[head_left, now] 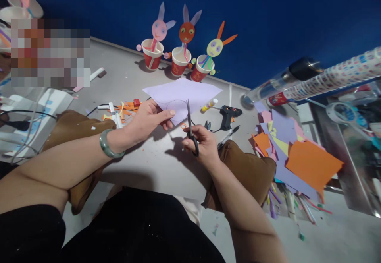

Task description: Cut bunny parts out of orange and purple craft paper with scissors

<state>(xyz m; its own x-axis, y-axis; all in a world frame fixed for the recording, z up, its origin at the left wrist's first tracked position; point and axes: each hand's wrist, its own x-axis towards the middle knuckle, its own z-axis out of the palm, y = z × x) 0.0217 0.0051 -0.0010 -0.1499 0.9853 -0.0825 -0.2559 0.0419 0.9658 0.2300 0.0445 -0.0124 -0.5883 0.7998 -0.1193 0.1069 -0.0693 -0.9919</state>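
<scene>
My left hand (153, 118) pinches a sheet of light purple paper (190, 90) by its near left edge, thumb on top. A circle is drawn in thin line on the paper, close to the thumb. My right hand (202, 142) grips black-handled scissors (191, 124), fingers wrapped in the handles. The blades point away from me and lie at the paper's near edge, just right of the drawn circle. Whether they are cutting into the paper I cannot tell.
Three red cups with paper rabbit figures (180, 62) stand by the blue wall. A yellow glue stick (209, 105), a black glue gun (229, 116) and pliers (207, 125) lie to the right. Coloured paper (312, 161) is piled farther right, beyond a brown cushion (247, 169).
</scene>
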